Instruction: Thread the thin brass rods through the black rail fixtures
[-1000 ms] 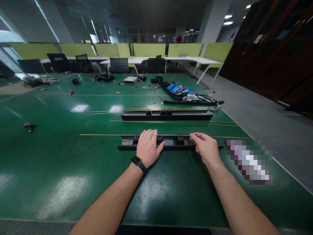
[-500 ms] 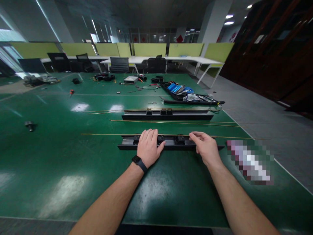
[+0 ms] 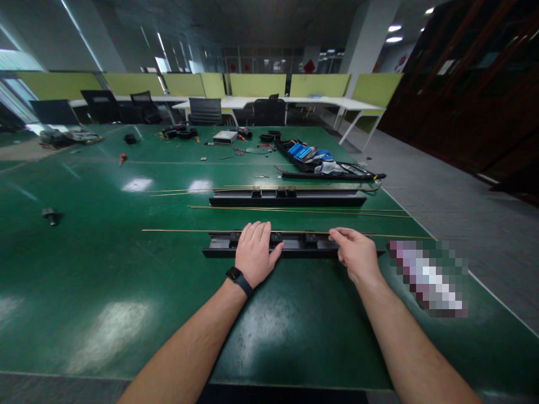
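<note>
The glossy green desk (image 3: 126, 269) gave the straight, black-walled channel (image 3: 305, 254) level support. Across it lay the left hand (image 3: 255, 253), fingers extended and unclenched, seemingly bracing it. The fingers of the right hand (image 3: 356, 253), apparently for fine control, pinched the slender, brass-coloured rod (image 3: 295, 232), which ran nearly straight along the channel's far edge.

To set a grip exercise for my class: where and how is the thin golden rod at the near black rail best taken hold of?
Probably pinch the thin golden rod from above, on the stretch projecting left of the near black rail: it is long and slender, and there it extends beyond the rail.
</note>
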{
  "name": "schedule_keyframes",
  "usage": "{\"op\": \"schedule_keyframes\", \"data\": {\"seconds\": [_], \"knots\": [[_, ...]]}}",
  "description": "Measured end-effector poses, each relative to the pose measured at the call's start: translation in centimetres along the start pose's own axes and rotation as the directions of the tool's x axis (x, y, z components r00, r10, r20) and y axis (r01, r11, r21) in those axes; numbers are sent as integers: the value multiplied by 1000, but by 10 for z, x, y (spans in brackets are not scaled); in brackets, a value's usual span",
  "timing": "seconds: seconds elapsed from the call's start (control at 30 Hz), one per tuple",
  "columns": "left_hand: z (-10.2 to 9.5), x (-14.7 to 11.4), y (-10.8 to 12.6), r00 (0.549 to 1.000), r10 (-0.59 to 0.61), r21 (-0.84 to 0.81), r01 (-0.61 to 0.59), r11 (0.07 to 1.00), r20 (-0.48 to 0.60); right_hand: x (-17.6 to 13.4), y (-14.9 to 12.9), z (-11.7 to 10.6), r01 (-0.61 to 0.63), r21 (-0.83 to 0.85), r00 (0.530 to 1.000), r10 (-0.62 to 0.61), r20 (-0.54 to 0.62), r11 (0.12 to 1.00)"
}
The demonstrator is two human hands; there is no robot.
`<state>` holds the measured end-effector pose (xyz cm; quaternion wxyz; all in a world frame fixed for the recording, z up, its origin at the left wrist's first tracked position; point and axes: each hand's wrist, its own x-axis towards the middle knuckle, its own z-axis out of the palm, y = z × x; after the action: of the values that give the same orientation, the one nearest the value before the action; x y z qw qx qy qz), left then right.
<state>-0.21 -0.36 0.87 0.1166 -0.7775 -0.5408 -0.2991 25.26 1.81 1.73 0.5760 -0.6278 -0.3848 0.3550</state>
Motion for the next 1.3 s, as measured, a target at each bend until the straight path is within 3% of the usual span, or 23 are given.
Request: {"op": "schedule_keyframes", "data": {"seconds": [0.37,0.7,0.9,1.1,1.3], "knots": [[0,1,1,1000,-9,-7,9,1000,5,-4,1,-3,86,-86,993,-79,84,993],[0,0,0,1000,-3,4,3,1000,6,1,1,1,-12,-10,1000,12,4,1000],[1,-1,-1,1000,-1,-7,1,1000,-3,1,2,-2,20,24,1000,-21,19,1000],[0,0,0,1000,-3,-4,3,1000,-3,-1,3,-4,83,-50,995,-79,65,995],[-1,0,1,1000,-4,-10,4,1000,1,1,4,-2,43,-63,999,-40,36,997]]}}
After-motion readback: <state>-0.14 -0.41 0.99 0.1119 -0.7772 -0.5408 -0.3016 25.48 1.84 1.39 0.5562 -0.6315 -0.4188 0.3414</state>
